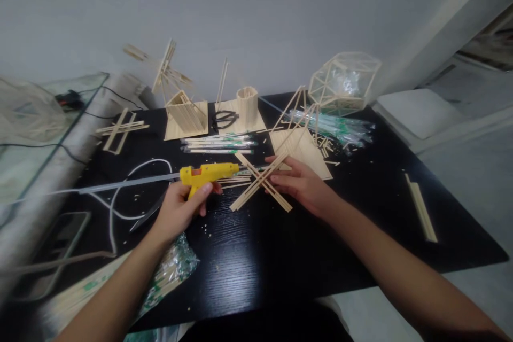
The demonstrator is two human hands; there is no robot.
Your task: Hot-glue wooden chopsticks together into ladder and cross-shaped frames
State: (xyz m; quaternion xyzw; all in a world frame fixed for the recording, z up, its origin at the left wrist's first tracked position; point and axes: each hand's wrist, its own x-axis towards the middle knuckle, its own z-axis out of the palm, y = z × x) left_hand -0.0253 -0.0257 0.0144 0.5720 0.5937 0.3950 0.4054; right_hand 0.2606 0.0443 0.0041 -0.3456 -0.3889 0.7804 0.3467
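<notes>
My left hand (186, 203) is wrapped round the handle of a yellow hot glue gun (208, 172), whose nozzle points right. A long pale glue stick (132, 182) sticks out of its back end. My right hand (300, 181) holds a cross of thin wooden sticks (262, 180) by its right side, fingers partly behind it. The cross is made of paired sticks that overlap in the middle. The gun's nozzle is close to the crossing; whether it touches cannot be made out. Several loose sticks (236, 179) lie behind the cross.
Along the back stand a square stick box (184, 112), a round stick cup (247, 107) and a stick polyhedron (344, 83). Black-handled scissors (224, 119) lie between. Wrapped chopsticks (218, 144), a bagged bundle (172, 272), a white cord (114, 200) and a stick bundle (420, 208) are around the black table.
</notes>
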